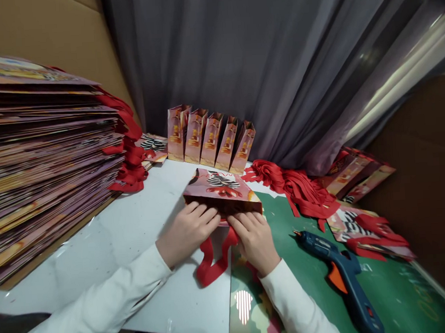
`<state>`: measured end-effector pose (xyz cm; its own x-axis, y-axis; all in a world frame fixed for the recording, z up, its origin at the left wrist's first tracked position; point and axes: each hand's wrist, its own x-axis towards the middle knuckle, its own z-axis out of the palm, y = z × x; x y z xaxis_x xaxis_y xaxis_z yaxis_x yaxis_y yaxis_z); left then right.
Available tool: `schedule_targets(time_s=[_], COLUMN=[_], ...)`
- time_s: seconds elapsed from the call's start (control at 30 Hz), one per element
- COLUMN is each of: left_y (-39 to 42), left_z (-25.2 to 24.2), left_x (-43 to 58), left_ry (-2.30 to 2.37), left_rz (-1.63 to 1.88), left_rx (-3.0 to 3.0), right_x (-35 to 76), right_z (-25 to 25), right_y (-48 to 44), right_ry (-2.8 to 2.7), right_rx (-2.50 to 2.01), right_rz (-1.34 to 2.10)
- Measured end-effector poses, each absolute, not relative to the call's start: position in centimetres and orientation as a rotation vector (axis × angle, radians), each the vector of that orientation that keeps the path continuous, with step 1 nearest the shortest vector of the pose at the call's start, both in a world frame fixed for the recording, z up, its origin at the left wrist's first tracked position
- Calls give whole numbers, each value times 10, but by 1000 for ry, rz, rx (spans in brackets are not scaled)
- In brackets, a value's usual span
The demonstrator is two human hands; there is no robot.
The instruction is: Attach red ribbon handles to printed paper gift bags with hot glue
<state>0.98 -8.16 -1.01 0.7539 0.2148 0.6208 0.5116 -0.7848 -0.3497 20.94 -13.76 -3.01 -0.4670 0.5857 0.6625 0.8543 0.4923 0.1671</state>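
A small pink paper gift bag (223,184) with a black-and-white striped bow print lies on its side, its dark mouth facing me. My left hand (189,232) grips the near edge of the mouth on the left, fingers bent over it. My right hand (255,241) does the same on the right, close beside the left one. The fingertips are partly hidden in the shadow of the opening. From the mouth a red ribbon handle (207,274) hangs in a loop toward me onto the white tabletop, between my two wrists.
A tall stack of flat bags (45,162) rises at left. Several upright bags (211,139) line the back before a grey curtain (215,51). Red ribbons (302,186) lie in a heap at right. A blue glue gun (337,265) rests on the green mat (309,287).
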Motion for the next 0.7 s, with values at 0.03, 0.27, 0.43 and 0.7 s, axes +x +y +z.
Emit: schedule_targets(time_s=[0.03,0.27,0.43,0.7], left_y=[-83,-88,-78,-82], left_z=[-12,-15,-14,-14], left_x=[13,15,-1,-1], left_ry=[-546,-543,-335,-425], left_rz=[-784,-779,-830,-1071], left_rx=[-2439,-2428,-2453,-2529], right_x=[208,210,216,211], right_z=[-30,-38,-38,-40], right_y=[-138,-137,-139,-141], right_ry=[-2229,-2174,-2154,-2114], right_rx=[-1224,-1295,-1163,-1254], right_rz=[-663,-739,-805,-859])
